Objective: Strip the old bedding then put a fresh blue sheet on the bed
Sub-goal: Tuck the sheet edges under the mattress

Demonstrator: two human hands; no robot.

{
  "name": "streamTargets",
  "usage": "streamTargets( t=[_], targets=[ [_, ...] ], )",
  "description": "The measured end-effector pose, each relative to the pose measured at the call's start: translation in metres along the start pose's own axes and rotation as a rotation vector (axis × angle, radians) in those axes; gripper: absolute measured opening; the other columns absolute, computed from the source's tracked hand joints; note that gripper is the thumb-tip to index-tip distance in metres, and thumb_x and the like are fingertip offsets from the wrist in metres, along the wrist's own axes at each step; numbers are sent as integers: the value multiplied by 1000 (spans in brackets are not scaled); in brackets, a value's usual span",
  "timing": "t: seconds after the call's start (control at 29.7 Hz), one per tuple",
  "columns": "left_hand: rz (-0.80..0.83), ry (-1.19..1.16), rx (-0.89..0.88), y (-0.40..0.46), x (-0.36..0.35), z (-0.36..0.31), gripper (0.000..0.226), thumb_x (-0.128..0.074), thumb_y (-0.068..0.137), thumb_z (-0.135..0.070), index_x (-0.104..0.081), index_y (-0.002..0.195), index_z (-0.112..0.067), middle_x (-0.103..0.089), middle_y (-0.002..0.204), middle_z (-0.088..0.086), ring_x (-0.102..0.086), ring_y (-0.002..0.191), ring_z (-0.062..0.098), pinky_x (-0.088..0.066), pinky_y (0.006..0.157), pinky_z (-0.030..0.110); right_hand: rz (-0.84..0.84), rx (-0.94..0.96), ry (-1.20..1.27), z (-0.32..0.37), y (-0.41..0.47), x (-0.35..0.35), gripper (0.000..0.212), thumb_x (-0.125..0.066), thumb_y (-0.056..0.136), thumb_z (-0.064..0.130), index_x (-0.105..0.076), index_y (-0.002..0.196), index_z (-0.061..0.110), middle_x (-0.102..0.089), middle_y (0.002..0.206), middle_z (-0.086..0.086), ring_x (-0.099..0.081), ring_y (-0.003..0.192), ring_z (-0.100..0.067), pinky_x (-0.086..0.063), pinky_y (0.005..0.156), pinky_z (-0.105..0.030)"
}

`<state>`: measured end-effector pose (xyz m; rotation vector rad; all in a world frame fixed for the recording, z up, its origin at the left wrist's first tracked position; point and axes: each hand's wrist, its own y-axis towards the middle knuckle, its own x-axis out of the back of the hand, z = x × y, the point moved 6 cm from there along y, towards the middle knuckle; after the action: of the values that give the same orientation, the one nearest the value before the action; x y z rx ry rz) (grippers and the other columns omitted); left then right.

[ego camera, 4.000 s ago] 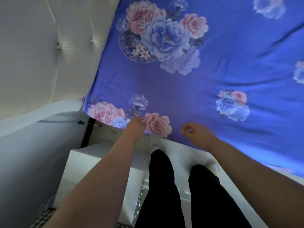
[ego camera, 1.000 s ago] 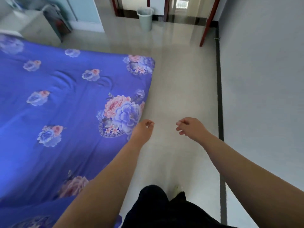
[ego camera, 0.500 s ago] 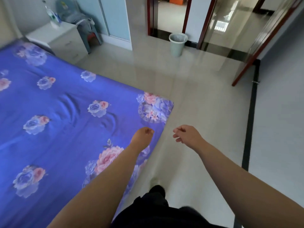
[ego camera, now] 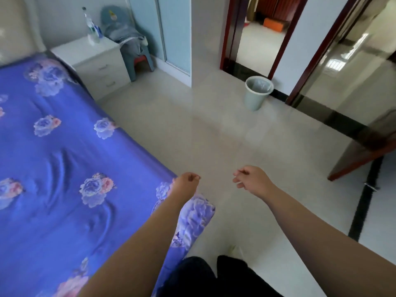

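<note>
Both hands empty, left hand (ego camera: 186, 182) curled shut, right hand (ego camera: 250, 180) loosely curled, beside blue floral sheet (ego camera: 64, 168).

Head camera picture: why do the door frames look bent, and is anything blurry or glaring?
Head view: the wide-angle lens bows straight lines, so the door frame leans. The flowers on the blue sheet look smeared, as does the bottle on the nightstand. Daylight glares off the glossy floor at right. Both the left hand and right hand are fairly sharp.
</note>
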<state>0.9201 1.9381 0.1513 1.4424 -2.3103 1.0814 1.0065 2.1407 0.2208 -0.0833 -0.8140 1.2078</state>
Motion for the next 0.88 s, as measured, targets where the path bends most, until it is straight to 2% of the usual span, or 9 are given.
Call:
streamTargets(
  t=[0.07,0.13,0.2,0.34,0.51,0.57,0.67,0.74,0.88],
  targets=[
    [-15,-33,52,31,-5,-26,22,-49,80,-47,-68,81,-36,-71,93,2,-63,96,30,-49,90,35,26,20,-41,23,52,28,15,-52,95,18,-59,82,13,-66,77,-1,-62,63,-16,-41,55,-23],
    [-35,-106,59,46,3,-63,20,-53,91,-29,-71,98,-22,-70,97,9,-61,84,27,-44,76,25,45,65,-63,51,95,39,16,-52,95,18,-60,81,14,-66,79,-2,-62,62,-15,-42,56,-24],
    [-94,-168,78,77,17,-83,22,-51,95,-19,-69,103,-11,-69,99,13,-53,74,19,-37,67,23,107,115,-75,79,142,34,23,-52,95,18,-57,73,20,-66,79,-2,-62,60,-14,-42,56,-22],
    [-216,-234,141,165,49,-95,22,-51,95,-17,-69,104,-8,-68,96,15,-50,73,15,-35,63,22,300,198,-156,137,231,3,21,-51,96,20,-56,75,22,-65,75,4,-61,60,-11,-43,57,-23],
    [-296,-264,224,271,107,-105,23,-52,95,-17,-69,107,-8,-59,83,3,-50,73,15,-33,57,22,432,220,-220,212,349,-32,20,-51,96,19,-56,77,23,-66,82,0,-60,60,-12,-40,53,-20],
    [-302,-278,262,305,137,-110,23,-52,95,-17,-69,106,-8,-62,86,7,-52,74,18,-36,60,21,463,226,-235,247,391,-43,20,-51,96,19,-56,77,23,-66,82,0,-60,60,-12,-40,53,-20],
    [-353,-282,281,354,195,-120,22,-52,94,-18,-69,105,-9,-69,100,11,-62,92,28,-38,69,21,481,252,-234,305,446,-61,17,-50,96,18,-58,81,20,-66,82,0,-60,59,-11,-41,53,-18],
    [-396,-279,296,391,239,-124,22,-52,94,-19,-69,105,-11,-69,103,9,-62,97,26,-39,71,21,511,268,-224,346,485,-80,15,-49,97,17,-60,87,17,-66,81,0,-60,58,-11,-42,53,-17],
    [-472,-285,320,467,315,-124,22,-52,94,-21,-69,106,-12,-68,104,7,-62,99,25,-40,72,21,570,307,-245,420,565,-123,19,-49,96,16,-58,80,21,-67,81,-1,-60,58,-11,-42,51,-15]
  ],
)
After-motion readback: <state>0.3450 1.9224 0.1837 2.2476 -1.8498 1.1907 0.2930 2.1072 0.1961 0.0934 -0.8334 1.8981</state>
